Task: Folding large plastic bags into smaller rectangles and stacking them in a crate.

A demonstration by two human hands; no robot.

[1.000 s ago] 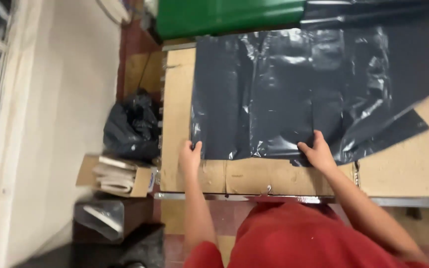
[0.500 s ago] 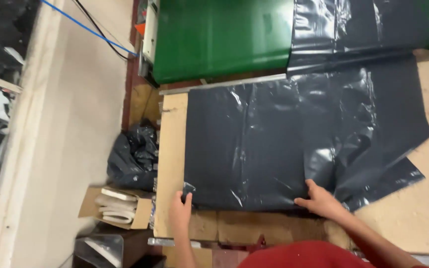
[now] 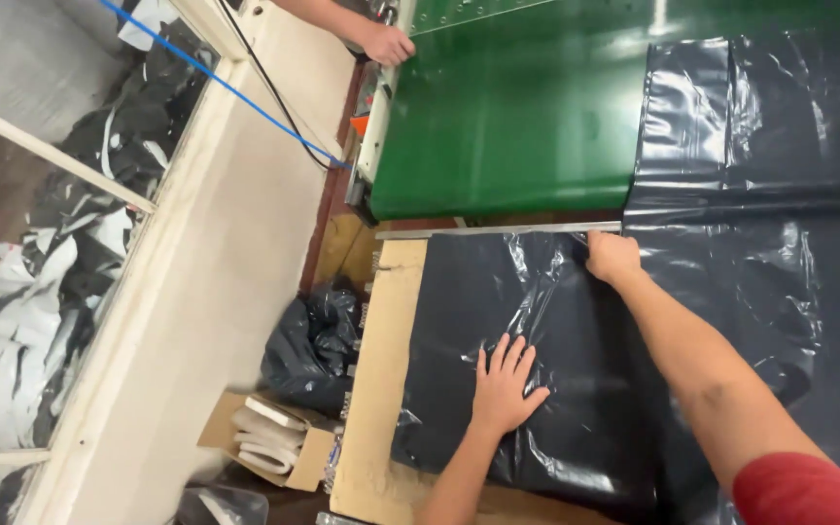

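Your left hand [image 3: 504,383] lay flat on the black plastic sheet [image 3: 576,389], fingers spread apart and palm down, near the sheet's left part. Held this way, it pinned the thin film against the wooden worktable [image 3: 381,389] so that it could not slide or bunch up. Your right hand [image 3: 612,257] reached much farther, to the far edge of the sheet, just beside the metal strip [image 3: 498,231] that ran along the table's end. Its fingers were curled together on the film there, but I cannot tell if they really pinched it or only pressed on it. With one hand near and one far, the sheet was kept stretched between them.

The sheet covered most of the table and continued onto the green conveyor belt [image 3: 507,126] at the right. Another person's hand [image 3: 386,44] rested at the conveyor's side, well apart from yours. Below the table's left edge, a bundle of black plastic [image 3: 311,345] and an open cardboard box [image 3: 269,442] stood on the floor.
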